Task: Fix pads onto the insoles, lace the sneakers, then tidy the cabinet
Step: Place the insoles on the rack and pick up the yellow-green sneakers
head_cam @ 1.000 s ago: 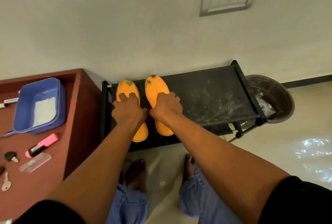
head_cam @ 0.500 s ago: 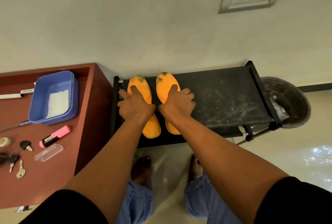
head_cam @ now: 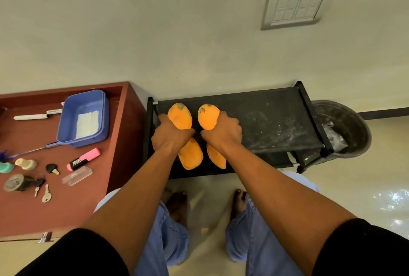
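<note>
Gripping mid-length, fingers of left hand (head_cam: 171, 137) and right hand (head_cam: 222, 133) curled over two orange insoles (head_cam: 186, 134) at frame centre, flat on the dusty black shoe rack (head_cam: 265, 121). Risking bent or dirtied insoles if squeezed or dragged. Bordering: red cabinet (head_cam: 73, 205) lower left, bucket (head_cam: 347, 129) right, pale wall (head_cam: 155, 32) above.

We stand before the rack (head_cam: 265, 118), which is set against the wall (head_cam: 177, 32). On its top shelf, toward the left end, two insoles (head_cam: 180, 116) lie side by side — our left hand (head_cam: 171, 137) on the left one, our right hand (head_cam: 222, 134) on the right one. A bucket (head_cam: 352, 129) sits just beyond the rack's right end. Left of the rack stands a cabinet (head_cam: 124, 143); on it a tub (head_cam: 85, 118) lies toward the back, a marker (head_cam: 83, 159) and keys (head_cam: 46, 196) nearer us. A switch plate (head_cam: 294, 6) is on the wall.
</note>
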`<state>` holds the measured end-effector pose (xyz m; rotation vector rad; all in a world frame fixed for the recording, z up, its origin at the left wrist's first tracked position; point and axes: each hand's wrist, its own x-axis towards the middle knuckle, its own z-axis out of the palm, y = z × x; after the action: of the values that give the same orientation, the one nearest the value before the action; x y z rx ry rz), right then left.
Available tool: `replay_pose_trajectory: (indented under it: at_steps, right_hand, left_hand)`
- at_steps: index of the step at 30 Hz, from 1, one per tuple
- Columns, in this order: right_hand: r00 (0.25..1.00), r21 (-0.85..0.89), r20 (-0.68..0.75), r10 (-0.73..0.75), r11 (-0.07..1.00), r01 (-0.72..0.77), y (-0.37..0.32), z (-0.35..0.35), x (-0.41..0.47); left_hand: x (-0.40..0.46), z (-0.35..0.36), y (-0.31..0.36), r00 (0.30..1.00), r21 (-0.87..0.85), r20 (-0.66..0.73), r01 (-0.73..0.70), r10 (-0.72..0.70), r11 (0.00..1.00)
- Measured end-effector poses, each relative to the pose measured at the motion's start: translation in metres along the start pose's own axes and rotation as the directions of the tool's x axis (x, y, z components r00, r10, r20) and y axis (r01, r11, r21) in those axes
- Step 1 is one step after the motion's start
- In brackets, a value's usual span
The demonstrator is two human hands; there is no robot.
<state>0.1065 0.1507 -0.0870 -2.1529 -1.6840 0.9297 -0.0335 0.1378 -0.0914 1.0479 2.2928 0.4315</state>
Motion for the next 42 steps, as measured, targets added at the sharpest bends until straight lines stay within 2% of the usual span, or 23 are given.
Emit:
replay_pose_trajectory:
  at_steps: [4,8,13,18,24,27,32,37,40,42]
  right_hand:
    - [1.0,0.13,0.016,0.025,0.991,-0.027,0.004,-0.005,-0.034]
    - [0.998,0.075,-0.001,0.055,0.996,-0.055,0.013,-0.004,-0.077]
    - [0.998,-0.055,-0.023,0.057,0.997,-0.058,0.027,-0.014,-0.122]
    - [0.999,-0.079,-0.037,-0.005,0.997,0.002,0.043,-0.03,-0.155]
    - [1.0,-0.149,0.017,-0.005,0.989,0.007,0.043,-0.038,-0.175]
    - [0.998,-0.169,0.049,0.038,0.985,-0.029,0.046,-0.029,-0.178]
    - [0.995,-0.21,0.063,0.083,0.975,-0.068,0.058,-0.006,-0.17]
    - [0.996,-0.139,-0.011,0.091,0.986,-0.092,0.078,0.023,-0.152]
    - [0.992,-0.059,-0.031,0.119,0.991,-0.121,0.085,0.044,-0.137]
    - [0.989,-0.065,-0.012,0.15,0.986,-0.151,0.088,0.056,-0.127]
  left_hand:
    - [-0.038,-0.006,-0.006,0.998,-0.094,0.021,-0.049,0.052,0.994]
    - [-0.085,-0.009,-0.023,0.996,-0.106,0.001,-0.093,0.093,0.99]
    - [-0.13,-0.015,-0.045,0.981,-0.004,-0.034,-0.19,0.19,0.982]
    - [-0.161,-0.026,-0.058,0.956,0.117,-0.034,-0.284,0.29,0.952]
    - [-0.177,-0.033,-0.056,0.934,0.382,0.073,-0.349,0.349,0.855]
    - [-0.178,-0.026,-0.057,0.922,0.447,0.138,-0.383,0.361,0.808]
    - [-0.174,0.012,-0.07,0.95,0.471,0.224,-0.299,0.216,0.83]
    - [-0.156,0.048,-0.084,0.975,0.298,0.211,-0.133,0.071,0.945]
    - [-0.142,0.063,-0.09,0.985,0.18,0.174,-0.021,-0.011,0.983]
    - [-0.133,0.071,-0.093,0.986,0.13,0.163,0.015,-0.036,0.991]
